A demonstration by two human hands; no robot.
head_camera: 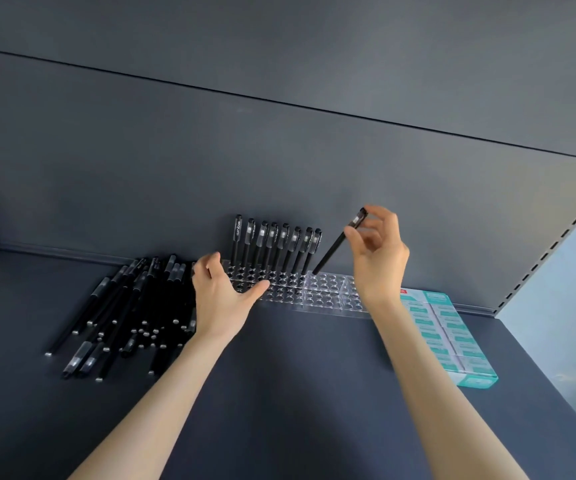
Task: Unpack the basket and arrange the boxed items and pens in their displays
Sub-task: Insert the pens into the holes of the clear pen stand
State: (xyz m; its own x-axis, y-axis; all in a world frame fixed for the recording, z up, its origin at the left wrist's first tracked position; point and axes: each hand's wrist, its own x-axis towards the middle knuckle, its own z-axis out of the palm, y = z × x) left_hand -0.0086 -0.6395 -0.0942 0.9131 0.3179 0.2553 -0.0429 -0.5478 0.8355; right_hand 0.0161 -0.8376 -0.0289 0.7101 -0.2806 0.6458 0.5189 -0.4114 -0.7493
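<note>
Pinched in right hand (380, 258), black pen (335, 251) tilts, tip at clear rack (328, 296); left hand (220, 292) spread open.

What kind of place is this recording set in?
Likely a stationery shop's display shelf: a clear pen holder with black pens standing in its back row, a loose pile of pens beside it, and a slotted shelving upright.

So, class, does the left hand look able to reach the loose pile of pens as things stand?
Probably yes. The left hand is open and holds nothing. Its fingers are at the edge of the pile of pens, which lies uncovered on the shelf.
</note>
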